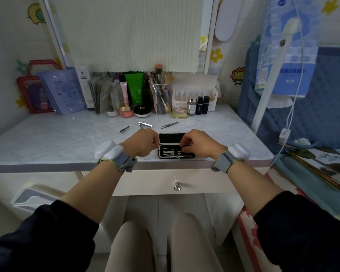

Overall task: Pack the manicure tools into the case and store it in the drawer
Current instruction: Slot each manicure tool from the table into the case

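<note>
Manicure case lies open at centre frame near the table edge, several tools slotted in; left hand and right hand, close together, seem to pinch one thin tool over it; small clipper, big clipper and tweezers wait behind; drawer below is shut.

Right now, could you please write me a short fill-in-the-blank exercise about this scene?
The case lies ___ on the table.
The drawer under the table is ___.
The tweezers lie to the ___ of the clippers.
Missing words: open; closed; right.
</note>
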Motion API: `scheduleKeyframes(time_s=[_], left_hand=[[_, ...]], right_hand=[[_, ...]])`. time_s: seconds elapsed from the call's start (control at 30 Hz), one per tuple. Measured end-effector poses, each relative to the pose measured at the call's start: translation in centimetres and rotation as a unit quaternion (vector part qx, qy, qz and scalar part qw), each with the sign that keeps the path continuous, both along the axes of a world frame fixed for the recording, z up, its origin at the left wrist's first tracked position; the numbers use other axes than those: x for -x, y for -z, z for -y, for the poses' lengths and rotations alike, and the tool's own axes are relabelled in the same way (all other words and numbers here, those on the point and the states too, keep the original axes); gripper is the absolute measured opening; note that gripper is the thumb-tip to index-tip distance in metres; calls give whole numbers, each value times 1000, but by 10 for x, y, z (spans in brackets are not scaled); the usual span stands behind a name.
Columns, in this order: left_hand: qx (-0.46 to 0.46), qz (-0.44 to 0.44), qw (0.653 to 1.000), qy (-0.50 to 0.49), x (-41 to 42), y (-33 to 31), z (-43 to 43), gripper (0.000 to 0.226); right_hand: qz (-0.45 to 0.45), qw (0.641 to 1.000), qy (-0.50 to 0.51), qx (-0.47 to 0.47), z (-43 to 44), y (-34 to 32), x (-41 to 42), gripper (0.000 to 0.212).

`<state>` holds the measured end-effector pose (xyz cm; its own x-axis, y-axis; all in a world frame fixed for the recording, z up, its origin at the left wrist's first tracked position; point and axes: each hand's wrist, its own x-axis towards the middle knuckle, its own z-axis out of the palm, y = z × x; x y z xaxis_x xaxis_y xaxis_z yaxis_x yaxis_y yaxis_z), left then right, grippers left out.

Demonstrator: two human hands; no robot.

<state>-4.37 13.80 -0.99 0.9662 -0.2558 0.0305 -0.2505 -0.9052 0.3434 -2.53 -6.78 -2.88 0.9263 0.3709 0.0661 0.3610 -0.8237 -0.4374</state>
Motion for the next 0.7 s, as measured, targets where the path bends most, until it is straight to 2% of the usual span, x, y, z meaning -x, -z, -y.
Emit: scheduleKeyframes(time_s=[0.7], left_hand=[[-36,18,999,23,-4,8,25,21]], right_hand=[[2,1000,0,-5,0,2,-1,21]])
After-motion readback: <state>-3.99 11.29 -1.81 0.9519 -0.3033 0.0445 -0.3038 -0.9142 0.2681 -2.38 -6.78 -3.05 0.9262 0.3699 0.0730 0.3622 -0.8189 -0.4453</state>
